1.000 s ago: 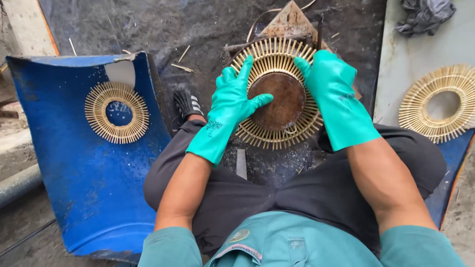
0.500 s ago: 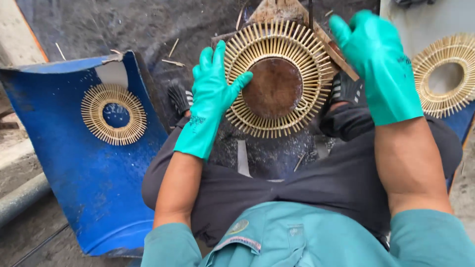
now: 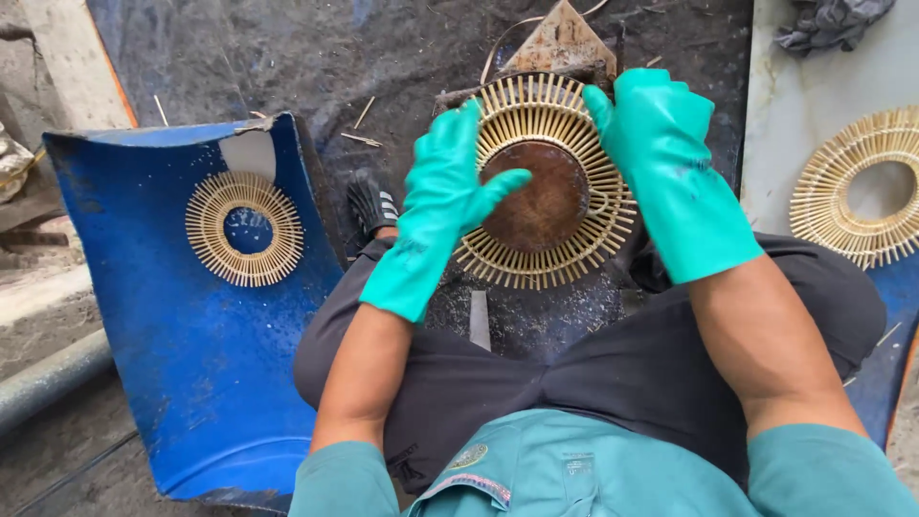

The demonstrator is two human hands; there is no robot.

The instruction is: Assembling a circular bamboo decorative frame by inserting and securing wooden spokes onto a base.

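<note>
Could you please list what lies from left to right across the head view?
Grey pipe → blue panel → small ring on it → left hand → round frame → right hand → second ring.

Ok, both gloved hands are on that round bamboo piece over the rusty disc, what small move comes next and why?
Probably press the right hand down on the rim: the left hand already spans the rusty disc, and the bamboo ring sits slightly off-centre around it.
</note>
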